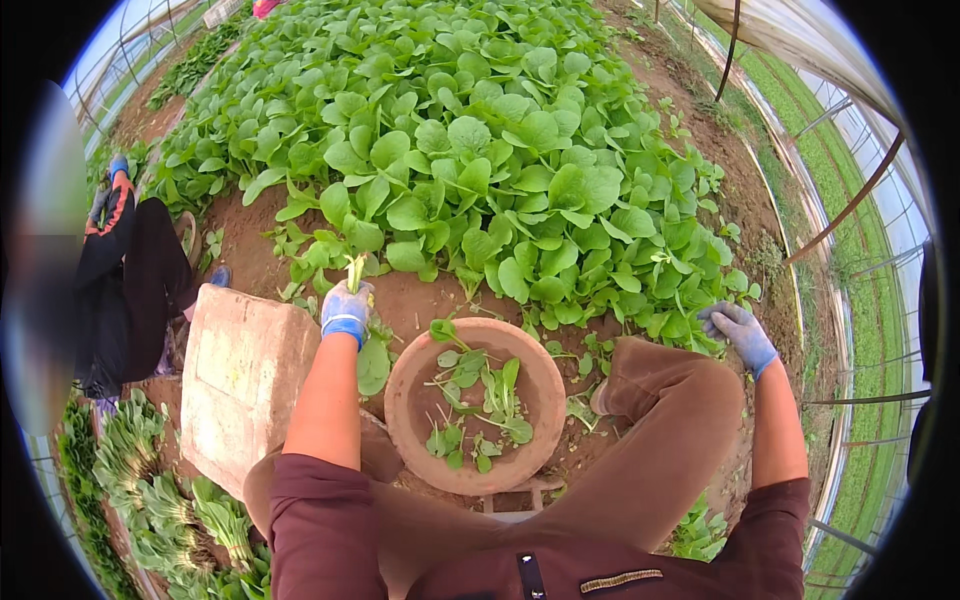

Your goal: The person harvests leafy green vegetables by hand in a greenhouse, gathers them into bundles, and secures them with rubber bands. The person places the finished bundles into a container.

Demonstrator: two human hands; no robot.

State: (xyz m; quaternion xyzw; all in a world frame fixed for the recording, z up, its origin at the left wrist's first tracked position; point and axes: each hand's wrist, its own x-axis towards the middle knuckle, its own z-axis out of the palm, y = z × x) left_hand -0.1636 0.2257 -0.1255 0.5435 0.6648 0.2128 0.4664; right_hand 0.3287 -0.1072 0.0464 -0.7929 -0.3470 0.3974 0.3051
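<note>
My left hand, in a blue and grey glove, is closed around a small bunch of leafy greens; the pale cut stem ends point up and leaves hang below the hand. On the right, my gloved right hand is at the edge of the bed of leafy green plants, its fingers near the leaves; whether it grips any is not clear. Between my hands, a round clay-coloured basin holds loose leaves and small plants.
An upturned, soil-stained box stands left of my left arm. Bundled greens lie at the lower left. Another person sits at the far left. Curved greenhouse poles rise at the right.
</note>
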